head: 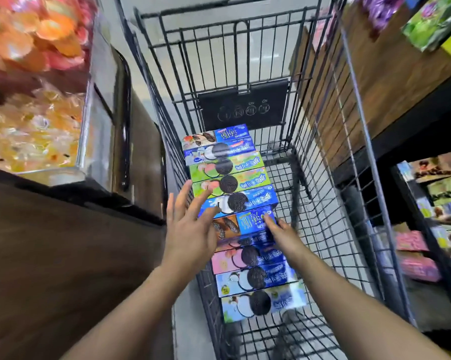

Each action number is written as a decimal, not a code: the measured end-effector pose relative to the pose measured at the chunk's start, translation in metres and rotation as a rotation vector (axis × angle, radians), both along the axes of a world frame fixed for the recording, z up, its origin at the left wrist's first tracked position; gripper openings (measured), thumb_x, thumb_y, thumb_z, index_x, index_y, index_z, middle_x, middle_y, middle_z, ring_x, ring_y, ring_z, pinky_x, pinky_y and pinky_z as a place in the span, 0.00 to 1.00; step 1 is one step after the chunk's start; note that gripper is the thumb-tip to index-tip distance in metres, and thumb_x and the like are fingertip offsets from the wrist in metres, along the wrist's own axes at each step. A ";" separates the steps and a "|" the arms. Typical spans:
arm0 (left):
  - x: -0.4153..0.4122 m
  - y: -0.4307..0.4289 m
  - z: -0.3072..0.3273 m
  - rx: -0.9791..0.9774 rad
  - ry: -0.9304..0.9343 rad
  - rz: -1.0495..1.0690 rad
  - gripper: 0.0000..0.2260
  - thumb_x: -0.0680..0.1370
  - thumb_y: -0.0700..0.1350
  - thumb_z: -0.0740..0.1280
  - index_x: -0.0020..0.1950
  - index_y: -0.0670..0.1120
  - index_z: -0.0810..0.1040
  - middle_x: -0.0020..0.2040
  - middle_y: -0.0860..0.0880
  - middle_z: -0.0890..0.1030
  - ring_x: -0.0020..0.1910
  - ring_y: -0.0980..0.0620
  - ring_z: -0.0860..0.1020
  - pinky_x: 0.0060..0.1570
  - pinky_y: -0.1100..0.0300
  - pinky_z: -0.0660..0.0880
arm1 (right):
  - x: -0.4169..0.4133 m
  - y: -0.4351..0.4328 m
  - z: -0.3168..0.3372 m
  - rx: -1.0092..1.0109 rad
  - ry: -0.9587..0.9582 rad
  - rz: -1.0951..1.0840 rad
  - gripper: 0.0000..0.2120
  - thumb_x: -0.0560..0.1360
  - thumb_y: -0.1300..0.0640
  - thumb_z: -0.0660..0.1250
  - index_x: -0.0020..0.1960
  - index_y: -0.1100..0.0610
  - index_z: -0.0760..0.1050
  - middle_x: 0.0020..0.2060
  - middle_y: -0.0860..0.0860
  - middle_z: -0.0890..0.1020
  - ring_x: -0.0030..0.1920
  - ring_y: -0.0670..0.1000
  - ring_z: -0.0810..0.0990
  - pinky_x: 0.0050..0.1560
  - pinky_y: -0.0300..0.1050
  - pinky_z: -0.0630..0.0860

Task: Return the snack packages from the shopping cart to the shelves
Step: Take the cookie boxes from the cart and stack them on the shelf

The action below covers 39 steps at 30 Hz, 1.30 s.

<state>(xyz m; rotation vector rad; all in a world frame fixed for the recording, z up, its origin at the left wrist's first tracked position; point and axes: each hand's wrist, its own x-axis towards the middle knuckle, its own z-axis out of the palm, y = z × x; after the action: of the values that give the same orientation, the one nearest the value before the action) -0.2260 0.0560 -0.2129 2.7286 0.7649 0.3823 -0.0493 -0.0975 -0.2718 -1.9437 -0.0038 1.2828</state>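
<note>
Along the left wall of a black wire shopping cart runs a row of cookie boxes, their print too blurred to read. Two forearms cover parts of the nearer boxes. The left hand hovers with fingers spread over the left end of a brown-and-blue box mid-row. The right hand touches that box's right end, but I cannot tell whether it grips. Right of the row the cart floor is bare. Shelves of blurred packages stand close on the right, and candy bins on the left.

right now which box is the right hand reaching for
The brown-and-blue box: the right hand has fingertips at its blue end; only it has a brown end.
</note>
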 end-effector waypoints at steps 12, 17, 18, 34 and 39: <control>0.031 -0.038 0.005 0.058 0.032 0.047 0.14 0.72 0.44 0.60 0.49 0.50 0.84 0.64 0.49 0.79 0.76 0.38 0.64 0.73 0.29 0.51 | 0.023 -0.010 -0.022 0.204 0.112 -0.363 0.28 0.64 0.36 0.78 0.59 0.41 0.73 0.57 0.50 0.84 0.58 0.55 0.83 0.52 0.53 0.78; 0.053 -0.070 0.008 0.078 0.106 -0.007 0.12 0.72 0.44 0.61 0.48 0.51 0.84 0.59 0.50 0.82 0.72 0.41 0.71 0.73 0.28 0.50 | 0.015 -0.025 -0.027 0.345 0.256 -0.733 0.41 0.64 0.50 0.83 0.71 0.47 0.64 0.58 0.58 0.83 0.56 0.59 0.84 0.61 0.63 0.77; 0.057 -0.078 0.008 0.095 0.124 -0.032 0.12 0.73 0.44 0.61 0.48 0.51 0.83 0.57 0.50 0.82 0.71 0.42 0.73 0.72 0.27 0.52 | 0.014 -0.029 -0.034 0.368 0.285 -0.771 0.39 0.66 0.52 0.82 0.70 0.45 0.65 0.58 0.59 0.83 0.57 0.60 0.83 0.62 0.65 0.76; 0.123 -0.195 0.007 0.078 0.297 -0.087 0.14 0.72 0.47 0.59 0.44 0.51 0.84 0.46 0.51 0.83 0.62 0.45 0.80 0.71 0.25 0.42 | 0.078 -0.190 0.003 0.351 0.126 -0.733 0.36 0.66 0.52 0.81 0.68 0.48 0.68 0.47 0.47 0.87 0.43 0.50 0.84 0.38 0.44 0.75; 0.131 -0.221 0.020 -0.020 0.425 -0.052 0.17 0.73 0.48 0.55 0.46 0.49 0.83 0.48 0.50 0.83 0.59 0.45 0.79 0.70 0.26 0.42 | 0.096 -0.255 0.058 0.321 0.062 -0.596 0.37 0.66 0.55 0.82 0.69 0.57 0.68 0.52 0.53 0.86 0.49 0.52 0.86 0.43 0.45 0.81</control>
<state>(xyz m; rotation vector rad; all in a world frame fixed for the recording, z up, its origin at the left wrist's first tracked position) -0.0948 -0.1650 -0.1930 2.8371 0.7863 -0.2255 0.0469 -0.3530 -0.2134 -1.4721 0.3538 0.8766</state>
